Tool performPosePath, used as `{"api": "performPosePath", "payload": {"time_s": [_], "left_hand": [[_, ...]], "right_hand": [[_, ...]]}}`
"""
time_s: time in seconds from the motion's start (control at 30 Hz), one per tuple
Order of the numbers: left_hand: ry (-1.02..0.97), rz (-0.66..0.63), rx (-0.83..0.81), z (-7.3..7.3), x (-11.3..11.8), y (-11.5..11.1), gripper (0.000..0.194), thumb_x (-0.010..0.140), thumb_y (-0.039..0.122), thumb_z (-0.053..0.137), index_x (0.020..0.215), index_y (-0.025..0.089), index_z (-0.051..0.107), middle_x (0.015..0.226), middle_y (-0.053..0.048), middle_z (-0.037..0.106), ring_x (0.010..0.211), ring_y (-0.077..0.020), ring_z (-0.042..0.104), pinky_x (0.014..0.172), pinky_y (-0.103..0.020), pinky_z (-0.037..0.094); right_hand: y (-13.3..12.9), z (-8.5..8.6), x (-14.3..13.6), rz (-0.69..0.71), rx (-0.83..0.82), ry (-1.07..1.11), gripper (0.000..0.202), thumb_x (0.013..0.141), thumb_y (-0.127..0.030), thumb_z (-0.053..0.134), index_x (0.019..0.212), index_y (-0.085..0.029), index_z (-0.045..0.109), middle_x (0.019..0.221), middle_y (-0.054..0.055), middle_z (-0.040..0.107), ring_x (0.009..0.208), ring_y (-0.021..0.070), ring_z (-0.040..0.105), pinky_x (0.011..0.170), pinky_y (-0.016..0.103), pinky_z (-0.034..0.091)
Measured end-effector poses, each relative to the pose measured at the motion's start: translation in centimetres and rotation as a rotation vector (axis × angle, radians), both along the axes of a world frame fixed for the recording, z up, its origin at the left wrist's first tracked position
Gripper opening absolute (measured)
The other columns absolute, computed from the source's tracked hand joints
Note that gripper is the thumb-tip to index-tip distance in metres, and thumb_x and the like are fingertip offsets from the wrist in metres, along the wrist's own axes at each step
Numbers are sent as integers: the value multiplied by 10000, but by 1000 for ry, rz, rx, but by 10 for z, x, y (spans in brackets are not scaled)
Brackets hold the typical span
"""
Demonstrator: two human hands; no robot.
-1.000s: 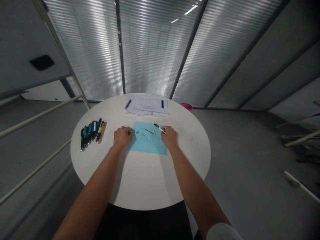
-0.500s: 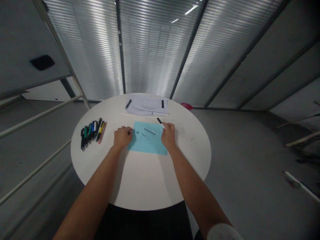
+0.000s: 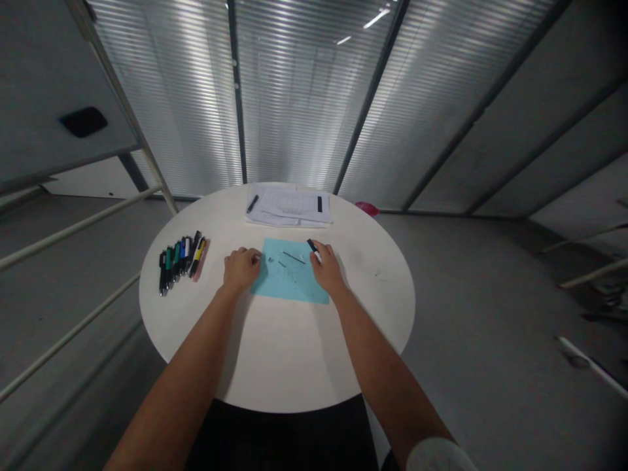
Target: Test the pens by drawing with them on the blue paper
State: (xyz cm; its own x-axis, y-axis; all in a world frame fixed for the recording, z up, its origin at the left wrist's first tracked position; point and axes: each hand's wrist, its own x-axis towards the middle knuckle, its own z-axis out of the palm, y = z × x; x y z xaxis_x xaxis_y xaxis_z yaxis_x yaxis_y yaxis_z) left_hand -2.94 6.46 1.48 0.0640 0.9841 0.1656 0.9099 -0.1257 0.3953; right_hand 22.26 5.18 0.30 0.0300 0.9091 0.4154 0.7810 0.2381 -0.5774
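Note:
A light blue sheet [image 3: 289,288] lies on the round white table [image 3: 289,353], with a thin dark stick-like item [image 3: 293,256] and small dark marks or bits on it. At the sheet's right edge, my right hand [image 3: 328,267] is closed around a black and white pen-like object [image 3: 314,249]. My left hand [image 3: 241,267] rests by the sheet's left edge, fingers drawn together around something small and pale that I cannot make out.
Several pens and markers [image 3: 176,261] lie in a row at the table's left. White papers [image 3: 289,210] with a black pen [image 3: 252,203] on them are at the back. Something red [image 3: 367,209] shows behind the table. A white-framed rack stands left.
My right hand has shifted slightly left over the sheet, and the pen-like object in it has moved down and tilted more upright. My left hand has stayed in place.

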Motion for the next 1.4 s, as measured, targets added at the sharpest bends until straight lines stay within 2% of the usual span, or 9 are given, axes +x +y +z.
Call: {"api": "performPosePath", "payload": {"time_s": [0.17, 0.37, 0.5, 0.63, 0.83, 1.03, 1.23, 1.4], "left_hand": [[7, -2, -4, 1, 1, 0, 349, 844, 280, 471, 1099, 266, 709, 1054, -101, 675, 1016, -295, 606, 878, -439, 444], [1, -3, 8, -1, 1, 0, 347, 828, 264, 479, 1086, 270, 712, 1046, -102, 676, 1000, -302, 608, 864, -449, 442], [-11, -3, 16, -1, 1, 0, 348, 827, 263, 471, 1076, 267, 714, 1041, -104, 677, 995, -310, 606, 854, -459, 440], [-17, -6, 11, 0, 1, 0, 346, 826, 263, 475, 1076, 256, 715, 1044, -111, 675, 989, -302, 605, 859, -448, 436], [-21, -11, 9, 0, 0, 0, 342, 830, 272, 476, 1073, 258, 717, 1042, -109, 678, 983, -308, 608, 850, -450, 435], [-22, -9, 12, -2, 0, 2, 339, 827, 278, 479, 1068, 265, 717, 1023, -103, 679, 989, -308, 604, 863, -455, 429], [-19, -6, 19, -2, 0, 2, 338, 831, 286, 472, 1064, 272, 717, 1012, -98, 680, 983, -302, 608, 861, -452, 433], [3, -7, 17, -3, 0, 3, 345, 829, 279, 472, 1080, 275, 708, 1034, -99, 677, 993, -303, 608, 869, -455, 433]], "right_hand": [[5, -7, 3, 44, 57, 62, 341, 968, -437, 423, 1112, -202, 624, 1075, 83, 578, 997, 192, 587, 915, 320, 469], [6, -8, 4, 58, 58, 54, 382, 970, -492, 412, 854, -211, 645, 904, 47, 565, 850, 176, 578, 825, 308, 472], [6, -9, 4, 65, 71, 43, 368, 968, -486, 430, 930, -205, 666, 928, 55, 589, 862, 178, 586, 822, 305, 474], [8, -11, 4, 105, 90, 10, 368, 980, -460, 428, 1056, -203, 680, 1036, 81, 644, 979, 191, 597, 902, 326, 463], [5, -8, 1, 143, 20, -209, 320, 976, -434, 471, 1128, -268, 698, 1283, 48, 646, 1182, 231, 547, 1012, 418, 398], [-2, 1, -4, 174, -73, -294, 350, 986, -410, 461, 1223, -248, 661, 1226, 60, 683, 1158, 217, 592, 990, 392, 421], [-3, 4, -5, 152, -75, -346, 325, 966, -432, 492, 1108, -259, 727, 1202, 50, 693, 1113, 233, 587, 975, 397, 427], [-1, 2, -4, 135, -70, -342, 320, 968, -413, 493, 1097, -243, 731, 1150, 66, 702, 1061, 219, 584, 952, 374, 428]]}}
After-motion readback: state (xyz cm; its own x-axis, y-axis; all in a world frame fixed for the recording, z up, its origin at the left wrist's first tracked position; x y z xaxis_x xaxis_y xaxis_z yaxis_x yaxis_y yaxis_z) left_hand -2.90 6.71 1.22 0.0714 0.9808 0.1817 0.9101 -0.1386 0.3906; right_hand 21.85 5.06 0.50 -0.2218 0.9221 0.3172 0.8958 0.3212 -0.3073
